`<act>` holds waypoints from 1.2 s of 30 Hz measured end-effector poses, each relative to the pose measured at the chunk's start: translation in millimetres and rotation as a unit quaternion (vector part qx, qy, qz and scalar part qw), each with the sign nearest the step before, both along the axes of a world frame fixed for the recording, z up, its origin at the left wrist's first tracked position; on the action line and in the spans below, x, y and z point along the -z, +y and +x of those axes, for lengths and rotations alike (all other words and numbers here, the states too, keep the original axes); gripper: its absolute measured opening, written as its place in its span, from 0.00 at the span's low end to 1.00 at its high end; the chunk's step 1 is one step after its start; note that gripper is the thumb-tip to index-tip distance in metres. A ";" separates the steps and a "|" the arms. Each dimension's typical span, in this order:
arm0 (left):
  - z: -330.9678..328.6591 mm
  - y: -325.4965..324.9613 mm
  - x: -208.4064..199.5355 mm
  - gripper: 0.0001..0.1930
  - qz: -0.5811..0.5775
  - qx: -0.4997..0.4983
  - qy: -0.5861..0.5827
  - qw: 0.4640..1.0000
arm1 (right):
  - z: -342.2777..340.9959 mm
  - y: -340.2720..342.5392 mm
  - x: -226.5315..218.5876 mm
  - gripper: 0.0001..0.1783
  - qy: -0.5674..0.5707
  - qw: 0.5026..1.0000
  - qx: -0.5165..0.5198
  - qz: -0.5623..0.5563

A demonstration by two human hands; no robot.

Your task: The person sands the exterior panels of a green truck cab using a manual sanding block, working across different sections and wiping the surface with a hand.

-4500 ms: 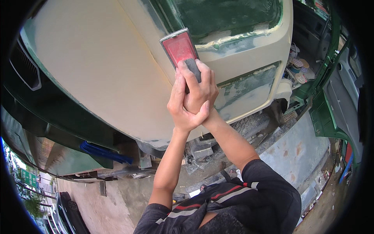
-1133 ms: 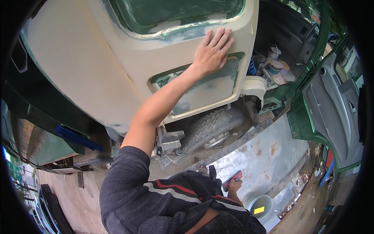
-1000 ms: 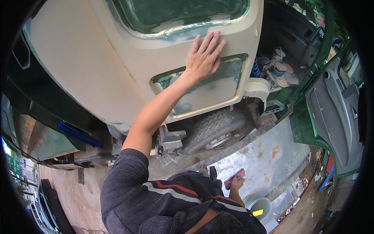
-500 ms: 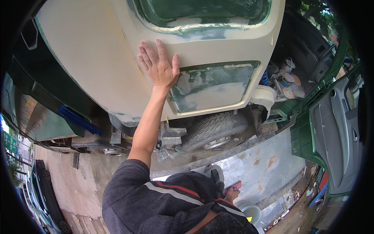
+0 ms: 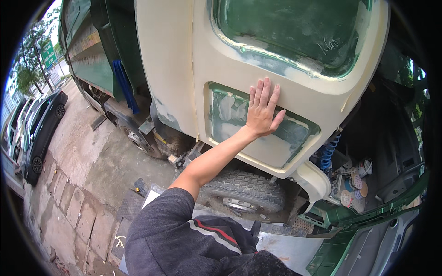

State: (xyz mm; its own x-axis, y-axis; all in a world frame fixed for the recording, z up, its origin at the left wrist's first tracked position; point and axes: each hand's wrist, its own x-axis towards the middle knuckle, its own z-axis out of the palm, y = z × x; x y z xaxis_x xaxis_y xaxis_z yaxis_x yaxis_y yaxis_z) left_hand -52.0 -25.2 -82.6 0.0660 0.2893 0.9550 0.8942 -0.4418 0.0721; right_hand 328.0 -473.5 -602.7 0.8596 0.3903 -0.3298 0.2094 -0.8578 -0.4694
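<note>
Head view: left hand point(image 5: 261, 112) is pressing flat, fingers spread, gripping nothing, feeling the cream truck panel point(image 5: 184, 69) for smoothness; right hand unseen.

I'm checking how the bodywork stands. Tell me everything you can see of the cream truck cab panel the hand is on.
The cream cab panel looks matte and primed, not glossy. It has rounded edges and two recesses: a large green one above and a smaller rectangular one below, both smeared with pale patches that look like filler. It stands roughly upright above the tyre. The left hand lies flat and open on it, fingers spread across the upper edge of the lower recess. The right hand is out of view.
</note>
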 end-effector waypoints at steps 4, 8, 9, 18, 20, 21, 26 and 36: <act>-11.4 1.2 -15.9 0.41 0.035 0.045 -0.024 0.998 | 138.3 58.8 23.4 0.29 -0.024 0.994 -0.089 0.066; -62.8 29.3 -75.2 0.39 0.067 -0.065 -0.122 0.988 | 189.1 106.0 41.0 0.23 -0.025 0.962 -0.220 0.161; -88.4 32.2 -88.4 0.40 0.038 -0.104 -0.135 0.985 | 187.7 113.6 29.8 0.24 -0.016 0.958 -0.218 0.187; -207.2 53.0 -164.8 0.43 0.033 -0.173 -0.068 0.982 | 118.9 213.3 -22.4 0.27 -0.022 0.943 -0.184 0.277; -217.1 56.6 -198.8 0.43 0.046 -0.205 -0.042 0.977 | 86.2 238.3 -31.9 0.27 -0.019 0.942 -0.205 0.266; -214.4 62.2 -219.4 0.45 0.043 -0.200 -0.042 0.978 | 72.5 247.9 -35.2 0.27 -0.020 0.943 -0.208 0.258; -227.7 70.0 -342.0 0.44 0.073 -0.195 0.015 0.978 | -10.1 292.9 -41.5 0.27 0.000 0.946 -0.240 0.216; -231.3 121.3 -475.5 0.45 0.130 -0.181 0.083 0.971 | -93.6 312.1 -44.4 0.28 0.014 0.966 -0.211 0.148</act>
